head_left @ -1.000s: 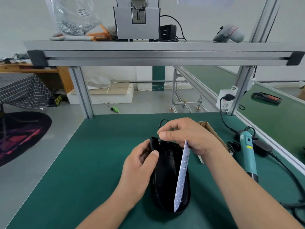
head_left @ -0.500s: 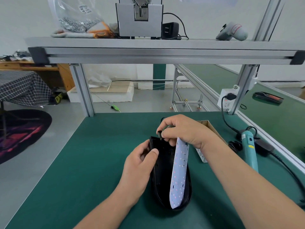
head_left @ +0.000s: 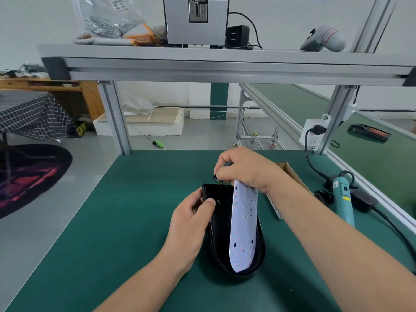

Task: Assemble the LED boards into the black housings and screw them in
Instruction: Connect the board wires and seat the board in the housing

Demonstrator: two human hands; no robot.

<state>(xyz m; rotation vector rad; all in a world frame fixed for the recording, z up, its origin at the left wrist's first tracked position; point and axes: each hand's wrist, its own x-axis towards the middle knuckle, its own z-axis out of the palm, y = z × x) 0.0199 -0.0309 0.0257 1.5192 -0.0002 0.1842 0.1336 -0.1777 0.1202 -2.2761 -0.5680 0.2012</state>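
Fingers [head_left: 226, 174] of the right hand [head_left: 247, 171] are clamped on the far end of the board [head_left: 244, 226], holding it tilted with its near tip down in the housing [head_left: 219, 242]. The left hand [head_left: 191, 224] grips the housing's far left rim. The housing sits mid-surface [head_left: 126, 221]; a screwdriver [head_left: 343, 201] lies to the right.

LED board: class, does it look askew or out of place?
Yes. The LED board is tilted, not seated: its near tip rests in the black housing while the right hand holds its far end raised.
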